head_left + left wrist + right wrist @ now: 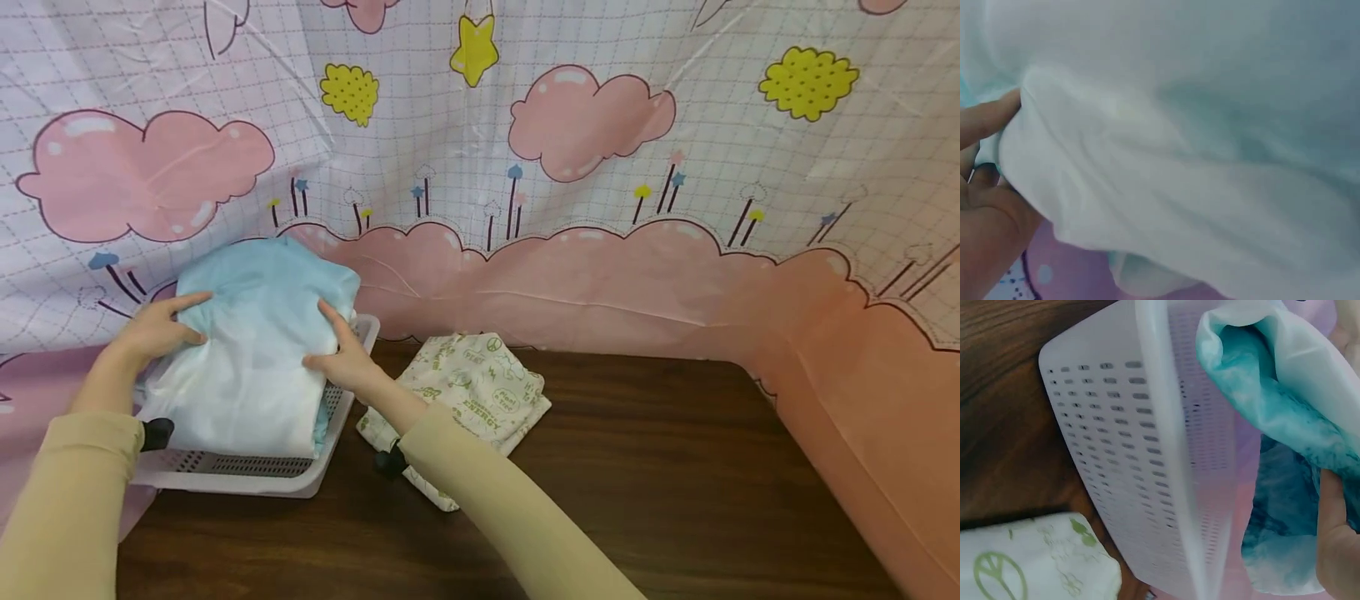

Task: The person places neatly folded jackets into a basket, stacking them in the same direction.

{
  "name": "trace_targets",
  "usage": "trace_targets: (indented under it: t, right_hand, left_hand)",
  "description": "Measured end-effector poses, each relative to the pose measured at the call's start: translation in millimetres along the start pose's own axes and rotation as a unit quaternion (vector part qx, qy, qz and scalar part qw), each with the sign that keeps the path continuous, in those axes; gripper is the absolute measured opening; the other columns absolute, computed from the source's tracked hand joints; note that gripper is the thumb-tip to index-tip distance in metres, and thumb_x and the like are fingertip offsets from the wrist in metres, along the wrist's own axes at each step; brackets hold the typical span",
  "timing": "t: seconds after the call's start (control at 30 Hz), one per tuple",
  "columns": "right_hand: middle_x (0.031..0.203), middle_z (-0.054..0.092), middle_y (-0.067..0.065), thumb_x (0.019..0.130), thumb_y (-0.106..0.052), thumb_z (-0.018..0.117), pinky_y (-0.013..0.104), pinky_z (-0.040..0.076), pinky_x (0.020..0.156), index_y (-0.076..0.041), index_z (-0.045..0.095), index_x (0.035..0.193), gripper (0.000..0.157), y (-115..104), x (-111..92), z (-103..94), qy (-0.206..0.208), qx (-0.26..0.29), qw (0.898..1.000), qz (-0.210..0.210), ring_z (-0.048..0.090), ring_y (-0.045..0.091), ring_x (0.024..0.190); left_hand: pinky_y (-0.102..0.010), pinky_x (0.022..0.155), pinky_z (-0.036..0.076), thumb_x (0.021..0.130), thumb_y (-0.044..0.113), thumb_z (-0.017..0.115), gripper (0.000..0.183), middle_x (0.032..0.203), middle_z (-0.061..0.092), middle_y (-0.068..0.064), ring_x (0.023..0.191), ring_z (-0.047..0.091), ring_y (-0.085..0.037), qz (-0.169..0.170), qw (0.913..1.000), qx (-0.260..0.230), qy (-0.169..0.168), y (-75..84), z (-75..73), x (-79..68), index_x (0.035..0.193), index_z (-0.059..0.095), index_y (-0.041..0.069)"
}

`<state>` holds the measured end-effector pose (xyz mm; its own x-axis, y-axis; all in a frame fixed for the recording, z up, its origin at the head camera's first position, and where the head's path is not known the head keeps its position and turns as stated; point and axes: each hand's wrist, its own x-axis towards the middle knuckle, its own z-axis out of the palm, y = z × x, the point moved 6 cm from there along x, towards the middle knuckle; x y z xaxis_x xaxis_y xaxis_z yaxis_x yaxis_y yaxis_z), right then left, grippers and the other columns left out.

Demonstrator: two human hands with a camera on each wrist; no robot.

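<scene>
Left hand [161,327] pinches the left edge of a folded blue-to-white gradient cloth [251,367]; right hand [347,360] grips its right side, thumb on top, some fingers under the fold. Cloth sits at the white perforated plastic basket [217,482], within its rim; can't tell if it touches the bottom. Folded green-print cloth [480,387] lies on the dark wood table [675,450], just right of basket.

Dark brown wood-grain table [675,467] carries a folded white cloth with green print [483,387]. White grid-patterned sheet with pink lower band [420,108] hangs behind, printed with pink clouds [585,121] and a yellow star [476,50].
</scene>
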<state>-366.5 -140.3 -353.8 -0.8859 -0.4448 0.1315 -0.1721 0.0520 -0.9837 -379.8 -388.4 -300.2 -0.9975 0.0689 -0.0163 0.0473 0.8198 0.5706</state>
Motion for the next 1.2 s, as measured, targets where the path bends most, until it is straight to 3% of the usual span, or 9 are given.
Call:
trace_targets:
  t: [0.37,0.6,0.67,0.83,0.93,1.03,1.2]
  right_hand:
    - [0.149,0.019,0.005,0.082,0.001,0.062,0.043,0.051,0.079,-0.035,0.023,0.144,0.081,46,8,10.3,0.015,0.032,0.991,0.128,0.044,0.032,0.121]
    - [0.145,0.027,0.011,0.081,0.007,0.057,0.036,0.039,0.063,-0.022,0.026,0.144,0.076,61,3,15.5,0.057,0.052,0.982,0.174,0.05,0.025,0.093]
    - [0.144,0.028,0.011,0.082,0.005,0.057,0.037,0.042,0.066,-0.019,0.025,0.144,0.074,64,2,17.2,0.069,0.045,0.979,0.185,0.051,0.025,0.095]
    - [0.143,0.03,0.012,0.082,-0.001,0.06,0.043,0.049,0.084,-0.014,0.024,0.144,0.073,65,1,23.1,0.074,0.035,0.976,0.203,0.047,0.032,0.118]
    - [0.143,0.033,0.01,0.083,-0.006,0.062,0.041,0.048,0.084,-0.014,0.024,0.144,0.073,63,-1,25.9,0.066,0.01,0.975,0.214,0.047,0.031,0.119]
    - [0.142,0.035,0.009,0.084,-0.01,0.063,0.04,0.046,0.079,-0.014,0.024,0.145,0.072,59,-5,26.8,0.059,-0.015,0.973,0.222,0.051,0.029,0.109]
    - [0.144,0.033,0.009,0.084,-0.014,0.063,0.042,0.044,0.089,-0.009,0.025,0.144,0.072,50,-10,27.6,0.041,-0.034,0.974,0.221,0.047,0.031,0.117]
  left_hand:
    - [-0.066,0.1,0.016,0.072,0.0,0.058,0.074,0.136,0.017,-0.043,0.126,0.013,-0.058,-0.014,0.9992,0.02,0.031,-22.5,28.5,14.5,0.139,0.027,-0.004]
    - [-0.065,0.098,0.021,0.068,-0.002,0.056,0.074,0.135,0.023,-0.039,0.122,0.019,-0.059,-0.021,0.9979,0.036,0.049,-29.2,51.4,24.6,0.138,0.033,-0.002]
    - [-0.064,0.097,0.024,0.068,-0.001,0.055,0.074,0.135,0.023,-0.04,0.121,0.02,-0.059,-0.026,0.9981,0.038,0.041,-32.8,60.3,25.6,0.139,0.032,-0.001]
    - [-0.062,0.098,0.026,0.068,-0.004,0.054,0.075,0.134,0.022,-0.042,0.124,0.019,-0.058,-0.018,0.9995,0.025,0.009,-40.1,79.8,23.9,0.139,0.028,-0.005]
    - [-0.064,0.101,0.019,0.069,-0.003,0.057,0.077,0.135,0.019,-0.042,0.125,0.014,-0.058,-0.007,0.9999,0.001,-0.014,-42.0,88.8,21.6,0.138,0.025,-0.009]
    - [-0.064,0.103,0.013,0.072,0.0,0.059,0.079,0.137,0.015,-0.042,0.126,0.009,-0.058,0.003,0.999,-0.017,-0.041,-42.5,96.0,20.0,0.138,0.019,-0.012]
    - [-0.064,0.103,0.009,0.075,0.003,0.056,0.077,0.137,0.009,-0.043,0.127,0.005,-0.058,-0.006,0.9962,-0.02,-0.085,-45.1,104.5,17.9,0.137,0.014,-0.016]
